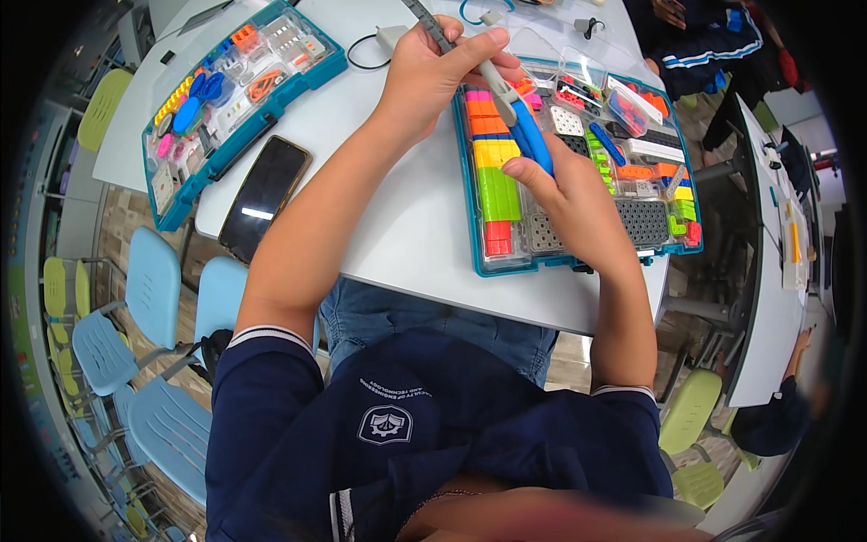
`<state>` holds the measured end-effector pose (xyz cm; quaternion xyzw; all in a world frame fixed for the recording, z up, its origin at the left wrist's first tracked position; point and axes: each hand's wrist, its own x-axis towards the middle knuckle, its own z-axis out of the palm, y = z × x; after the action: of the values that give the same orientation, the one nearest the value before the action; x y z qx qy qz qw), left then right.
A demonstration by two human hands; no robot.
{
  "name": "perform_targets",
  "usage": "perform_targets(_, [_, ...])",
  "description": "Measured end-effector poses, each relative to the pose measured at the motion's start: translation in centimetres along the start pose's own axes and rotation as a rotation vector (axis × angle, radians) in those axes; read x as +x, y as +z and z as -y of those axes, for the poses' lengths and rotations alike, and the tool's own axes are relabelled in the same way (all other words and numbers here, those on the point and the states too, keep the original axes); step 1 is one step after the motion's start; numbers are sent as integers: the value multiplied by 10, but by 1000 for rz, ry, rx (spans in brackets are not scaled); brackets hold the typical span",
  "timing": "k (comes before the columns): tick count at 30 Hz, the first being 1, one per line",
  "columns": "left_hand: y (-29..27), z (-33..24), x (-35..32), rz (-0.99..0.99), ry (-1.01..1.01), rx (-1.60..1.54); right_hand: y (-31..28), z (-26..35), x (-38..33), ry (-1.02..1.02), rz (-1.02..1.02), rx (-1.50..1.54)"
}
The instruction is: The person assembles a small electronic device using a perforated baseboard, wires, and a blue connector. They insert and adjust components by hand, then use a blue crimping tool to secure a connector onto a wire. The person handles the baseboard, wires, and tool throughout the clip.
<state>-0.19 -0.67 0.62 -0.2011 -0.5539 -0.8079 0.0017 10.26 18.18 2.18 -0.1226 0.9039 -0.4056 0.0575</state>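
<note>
Above the table, both my hands are raised and closed on one long slim piece. My left hand (429, 72) pinches its dark grey bar (428, 24) between thumb and fingers. My right hand (578, 185) is wrapped round a blue handle (531, 140), whose light grey end (497, 86) reaches up to my left fingers. Whether bar and handle are joined, I cannot tell. Below my right hand lies a teal-edged case (506, 266), open, with colourful building bricks, beams, plates and small parts sorted in it.
A second teal case (316, 77) of small parts sits at the far left. A dark phone (264, 199) lies on the white table (397, 230) near its left edge. A cable with a grey module (390, 38) lies behind my left hand. Blue chairs (152, 280) stand at left.
</note>
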Motion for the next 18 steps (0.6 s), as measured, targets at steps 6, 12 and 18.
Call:
perform_targets(6, [2, -2, 0, 27, 4, -4, -25, -5, -1, 175, 380, 684])
perform_targets(12, [2, -3, -1, 21, 2, -37, -25, -3, -2, 178, 354, 681])
perform_targets(18, [3, -4, -1, -18, -24, -32, 0, 3, -3, 1, -9, 187])
